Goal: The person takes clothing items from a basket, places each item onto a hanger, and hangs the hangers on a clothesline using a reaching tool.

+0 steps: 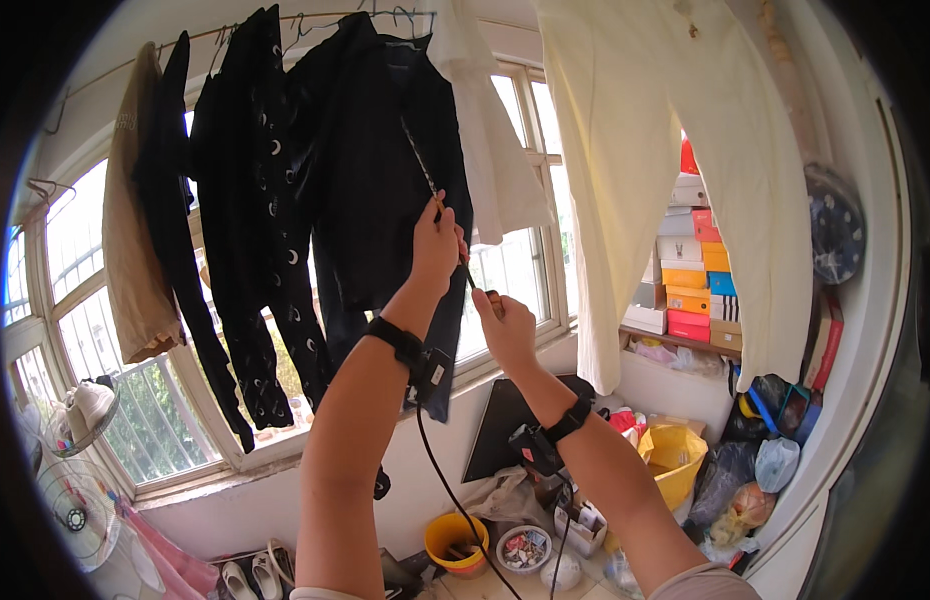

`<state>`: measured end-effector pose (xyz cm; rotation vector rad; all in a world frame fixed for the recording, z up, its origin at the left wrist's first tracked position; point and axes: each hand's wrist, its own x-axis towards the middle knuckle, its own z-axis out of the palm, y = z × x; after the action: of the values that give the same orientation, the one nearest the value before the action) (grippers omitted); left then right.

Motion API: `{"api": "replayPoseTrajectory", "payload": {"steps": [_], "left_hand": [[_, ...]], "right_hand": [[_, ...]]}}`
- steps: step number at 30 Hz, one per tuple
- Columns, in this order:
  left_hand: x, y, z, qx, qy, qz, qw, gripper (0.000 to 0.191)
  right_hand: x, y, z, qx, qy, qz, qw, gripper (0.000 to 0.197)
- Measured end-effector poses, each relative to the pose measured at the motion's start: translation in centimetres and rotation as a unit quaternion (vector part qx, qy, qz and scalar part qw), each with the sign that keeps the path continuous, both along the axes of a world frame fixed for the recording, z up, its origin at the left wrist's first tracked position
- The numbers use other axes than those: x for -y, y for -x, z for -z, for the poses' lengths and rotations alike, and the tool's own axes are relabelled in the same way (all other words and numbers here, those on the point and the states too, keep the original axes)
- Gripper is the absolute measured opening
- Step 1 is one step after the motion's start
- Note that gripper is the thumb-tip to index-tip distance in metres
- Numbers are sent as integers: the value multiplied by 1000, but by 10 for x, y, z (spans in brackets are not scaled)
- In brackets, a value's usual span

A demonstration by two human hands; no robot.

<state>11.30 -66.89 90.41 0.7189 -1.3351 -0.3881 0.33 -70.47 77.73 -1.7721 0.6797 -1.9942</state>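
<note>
Both hands are raised on a thin dark pole [469, 274] that slants up to the left. My left hand [437, 251] grips its upper part, and my right hand [502, 322] is closed around its lower end. The pole's upper length passes in front of a black shirt [375, 150] hanging from a rail [202, 35]; its tip is hard to make out against the dark cloth. Black trousers with white crescent prints [247, 225] and a beige garment [139, 225] hang to the left. A white garment [495, 150] and cream trousers [607, 187] hang to the right.
Barred windows [150, 420] run behind the clothes. Stacked shoeboxes [686, 277] stand at the right. Below are a yellow bucket [435, 536], a white basket [523, 570], a yellow bag [679, 465] and plastic bags [724, 480]. A fan [76, 519] and shoes [264, 577] are at lower left.
</note>
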Motion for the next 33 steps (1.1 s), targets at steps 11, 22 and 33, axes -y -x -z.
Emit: {"api": "replayPoseTrajectory", "payload": {"steps": [11,22,33], "left_hand": [[-11,5,-66,-10,-8,-26,1000,46],[-11,4,85,-43,-39,2,998,44],[-37,10,111,-190,-69,36,979,28]], "right_hand": [[-3,-15,-69,55,20,-93,994,58],[-17,3,76,8,-68,-116,991,52],[-50,-3,133,-5,-69,-126,990,56]]}}
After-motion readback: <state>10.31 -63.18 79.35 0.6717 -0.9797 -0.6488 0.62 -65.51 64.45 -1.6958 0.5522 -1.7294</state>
